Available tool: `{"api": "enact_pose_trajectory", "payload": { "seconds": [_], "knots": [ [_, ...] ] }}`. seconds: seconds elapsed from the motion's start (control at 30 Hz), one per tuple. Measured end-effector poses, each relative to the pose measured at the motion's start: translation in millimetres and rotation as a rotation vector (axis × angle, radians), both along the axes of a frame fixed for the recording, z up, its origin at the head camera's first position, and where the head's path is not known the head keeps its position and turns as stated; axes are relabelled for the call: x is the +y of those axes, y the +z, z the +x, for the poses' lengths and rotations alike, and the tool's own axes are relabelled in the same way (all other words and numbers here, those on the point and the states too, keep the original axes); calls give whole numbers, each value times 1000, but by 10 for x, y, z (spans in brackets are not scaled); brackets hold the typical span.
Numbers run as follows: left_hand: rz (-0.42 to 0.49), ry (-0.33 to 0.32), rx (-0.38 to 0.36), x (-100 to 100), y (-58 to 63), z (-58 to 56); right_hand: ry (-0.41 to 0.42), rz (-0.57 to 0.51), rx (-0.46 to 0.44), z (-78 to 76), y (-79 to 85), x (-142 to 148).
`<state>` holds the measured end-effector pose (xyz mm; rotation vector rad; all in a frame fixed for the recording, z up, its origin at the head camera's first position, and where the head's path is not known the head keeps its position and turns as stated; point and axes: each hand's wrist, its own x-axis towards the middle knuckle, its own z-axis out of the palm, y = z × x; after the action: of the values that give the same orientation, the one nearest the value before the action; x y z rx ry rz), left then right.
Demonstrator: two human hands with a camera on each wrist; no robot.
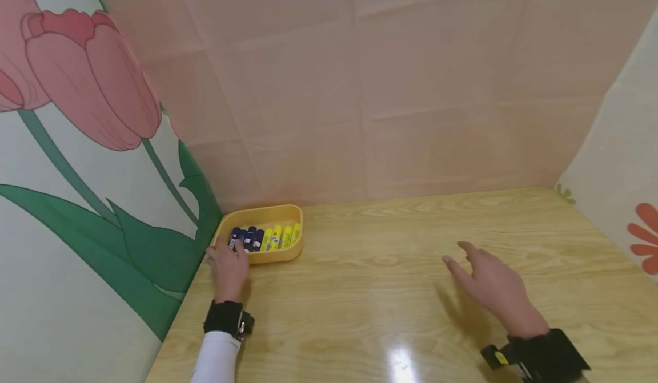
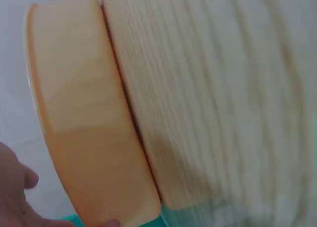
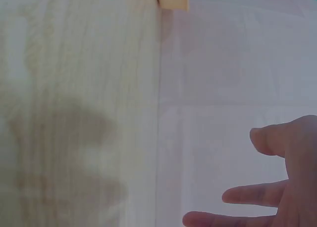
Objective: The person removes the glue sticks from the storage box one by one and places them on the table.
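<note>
In the head view, a yellow tray [image 1: 277, 255] stands at the far left of the table. Dark blue sticks [image 1: 251, 236] and yellow sticks [image 1: 276, 237], like glue sticks, lie side by side in it. My left hand [image 1: 229, 266] is at the tray's front left corner, thumb over the rim and fingers spread. The left wrist view shows the tray's outer wall [image 2: 94, 113] with a fingertip against its lower end; the thumb stands apart from it. My right hand [image 1: 496, 283] hovers over the table's right side, fingers loosely extended, holding nothing.
The wood-grain table [image 1: 370, 280] meets a pinkish cloth backdrop [image 1: 360, 86] behind. A tulip-printed panel [image 1: 92, 143] rises close beside the tray on the left. Another panel [image 1: 622, 143] with a red flower borders the right.
</note>
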<state>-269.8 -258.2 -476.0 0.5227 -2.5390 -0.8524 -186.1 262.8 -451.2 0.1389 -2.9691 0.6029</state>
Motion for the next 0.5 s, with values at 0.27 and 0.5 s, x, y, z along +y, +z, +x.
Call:
{"api": "enact_pose_trajectory", "payload": {
  "seconds": [0.27, 0.5],
  "knots": [
    [-82, 16, 57, -172, -13, -39, 22, -34, -13, -113, 117, -85],
    [-597, -73, -69, -325, 35, -106, 18, -51, 3, -184, 230, -114]
  ]
}}
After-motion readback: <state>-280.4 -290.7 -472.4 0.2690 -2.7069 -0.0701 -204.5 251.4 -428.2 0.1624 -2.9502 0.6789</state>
